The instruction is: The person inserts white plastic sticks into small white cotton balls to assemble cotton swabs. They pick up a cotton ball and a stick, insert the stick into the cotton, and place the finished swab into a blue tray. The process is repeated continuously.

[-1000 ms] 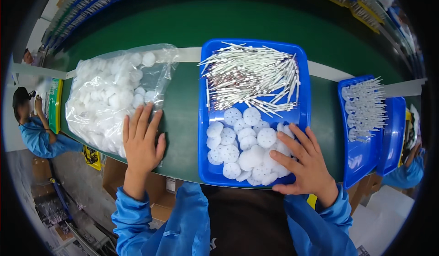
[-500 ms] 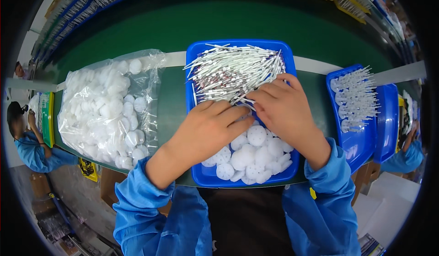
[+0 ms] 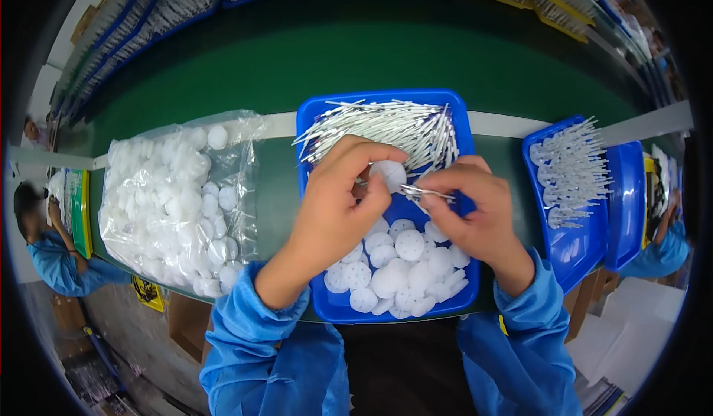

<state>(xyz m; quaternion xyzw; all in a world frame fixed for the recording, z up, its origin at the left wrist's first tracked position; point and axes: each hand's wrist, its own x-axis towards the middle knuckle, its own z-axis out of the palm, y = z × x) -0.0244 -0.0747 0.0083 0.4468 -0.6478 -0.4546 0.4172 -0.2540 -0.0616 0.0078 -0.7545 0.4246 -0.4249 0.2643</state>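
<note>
left hand (image 3: 334, 200) pinching white disc (image 3: 391, 172), right hand (image 3: 475, 212) gripping thin white stick (image 3: 425, 192), both over blue tray (image 3: 316, 130) on green table (image 3: 275, 193), bag of discs (image 3: 174, 200) off left

Both forearms are covered by long bright blue sleeves of smooth fabric, gathered at elasticated cuffs just above the wrists. The left hand (image 3: 338, 204) and right hand (image 3: 475, 212) are bare: no gloves. A small yellow mark shows on the right sleeve near the cuff.
</note>
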